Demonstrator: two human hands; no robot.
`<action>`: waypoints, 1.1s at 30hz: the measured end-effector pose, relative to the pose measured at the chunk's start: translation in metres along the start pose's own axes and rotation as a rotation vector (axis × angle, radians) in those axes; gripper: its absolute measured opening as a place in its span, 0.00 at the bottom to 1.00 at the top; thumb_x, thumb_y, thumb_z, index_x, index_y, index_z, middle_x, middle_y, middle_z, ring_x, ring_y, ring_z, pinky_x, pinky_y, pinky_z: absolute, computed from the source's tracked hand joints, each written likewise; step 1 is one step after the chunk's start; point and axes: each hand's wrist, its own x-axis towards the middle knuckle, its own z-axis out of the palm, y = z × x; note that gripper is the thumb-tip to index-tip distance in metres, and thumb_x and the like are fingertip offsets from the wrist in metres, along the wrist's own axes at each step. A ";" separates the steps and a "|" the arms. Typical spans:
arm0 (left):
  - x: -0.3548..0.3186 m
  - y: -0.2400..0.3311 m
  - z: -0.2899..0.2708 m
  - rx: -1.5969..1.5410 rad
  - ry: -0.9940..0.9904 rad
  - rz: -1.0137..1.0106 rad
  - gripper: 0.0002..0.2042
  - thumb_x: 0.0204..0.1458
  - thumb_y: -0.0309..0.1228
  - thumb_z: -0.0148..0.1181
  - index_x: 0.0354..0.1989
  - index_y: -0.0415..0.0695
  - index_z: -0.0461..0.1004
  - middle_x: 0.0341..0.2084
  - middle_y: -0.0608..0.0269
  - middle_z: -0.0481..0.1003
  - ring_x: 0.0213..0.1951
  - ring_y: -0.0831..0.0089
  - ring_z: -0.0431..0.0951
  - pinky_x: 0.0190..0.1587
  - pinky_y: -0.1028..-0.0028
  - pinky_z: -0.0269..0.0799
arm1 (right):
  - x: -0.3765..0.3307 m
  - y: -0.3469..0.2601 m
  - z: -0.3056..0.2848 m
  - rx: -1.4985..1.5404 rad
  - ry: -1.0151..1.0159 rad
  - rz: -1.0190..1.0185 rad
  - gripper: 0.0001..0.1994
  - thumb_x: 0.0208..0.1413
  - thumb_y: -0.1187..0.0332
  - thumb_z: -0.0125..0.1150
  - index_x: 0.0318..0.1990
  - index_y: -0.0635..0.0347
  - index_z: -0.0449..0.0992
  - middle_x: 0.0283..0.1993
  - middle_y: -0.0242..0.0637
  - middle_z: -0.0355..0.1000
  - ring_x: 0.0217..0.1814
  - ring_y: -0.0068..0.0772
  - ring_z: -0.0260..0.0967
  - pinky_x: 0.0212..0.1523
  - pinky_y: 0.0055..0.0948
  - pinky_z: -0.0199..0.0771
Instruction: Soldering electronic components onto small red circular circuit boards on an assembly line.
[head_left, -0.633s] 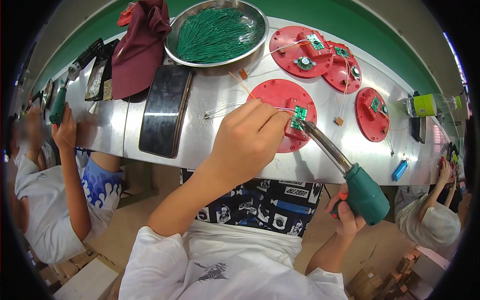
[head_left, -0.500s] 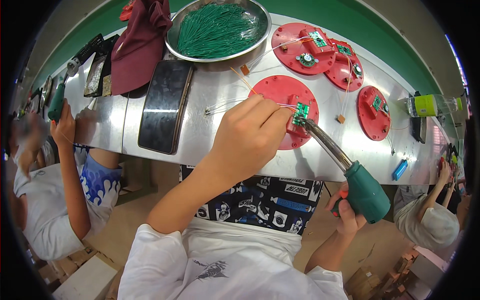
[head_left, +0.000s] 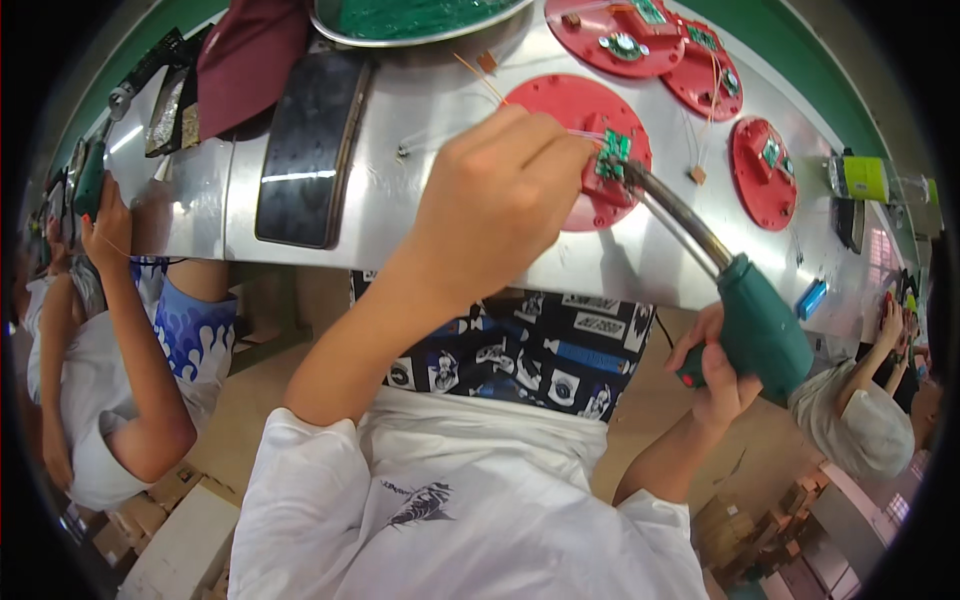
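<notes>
My right hand (head_left: 722, 372) grips the green handle of a soldering gun (head_left: 762, 325), its metal tip resting at a small green circuit board (head_left: 614, 154). That board sits in a raised housing on a round red plate (head_left: 550, 97) lying on the bench. My left hand (head_left: 510, 190) reaches over the plate with fingers pinched together, holding thin wires against the near side of the board. An orange wire (head_left: 482, 78) sticks out past the knuckles. The fingertips are partly hidden, as is the exact joint under the tip.
More red plates with boards (head_left: 766, 172) lie to the right and behind. A metal bowl of green wires (head_left: 420, 22), a dark phone (head_left: 310, 150) and a maroon cap (head_left: 250, 70) stand left. A blue lighter-like piece (head_left: 812, 299) lies near the right edge. Co-workers (head_left: 110, 390) sit on both sides.
The whole view has shifted, so the bench sits higher in the picture. Both hands stay at the same plate, with the soldering tip still at the board.
</notes>
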 end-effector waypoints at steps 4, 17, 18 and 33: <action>-0.001 -0.002 0.001 0.010 0.003 0.015 0.08 0.45 0.19 0.64 0.35 0.38 0.80 0.29 0.57 0.78 0.31 0.59 0.78 0.34 0.66 0.74 | 0.004 0.005 -0.006 -0.057 0.020 -0.195 0.23 0.55 0.66 0.59 0.50 0.79 0.65 0.37 0.54 0.69 0.17 0.36 0.69 0.13 0.28 0.69; -0.001 -0.004 0.006 0.023 0.041 0.080 0.05 0.47 0.21 0.62 0.33 0.38 0.79 0.27 0.58 0.76 0.31 0.60 0.77 0.34 0.66 0.74 | -0.010 0.010 -0.022 0.013 0.143 -0.153 0.28 0.52 0.67 0.65 0.57 0.76 0.66 0.43 0.54 0.73 0.21 0.37 0.71 0.18 0.30 0.74; -0.001 -0.004 0.005 0.025 0.040 0.086 0.05 0.47 0.21 0.62 0.33 0.38 0.79 0.27 0.58 0.76 0.31 0.60 0.77 0.34 0.66 0.74 | -0.009 0.010 -0.021 0.023 0.130 -0.155 0.28 0.52 0.68 0.65 0.57 0.75 0.66 0.43 0.54 0.73 0.21 0.37 0.71 0.18 0.30 0.73; 0.011 0.015 -0.011 0.120 0.049 0.011 0.11 0.41 0.23 0.67 0.35 0.40 0.78 0.32 0.57 0.76 0.35 0.58 0.75 0.34 0.65 0.73 | 0.078 0.001 -0.021 0.172 0.198 -0.243 0.17 0.64 0.65 0.48 0.49 0.75 0.67 0.40 0.48 0.70 0.16 0.27 0.65 0.13 0.26 0.66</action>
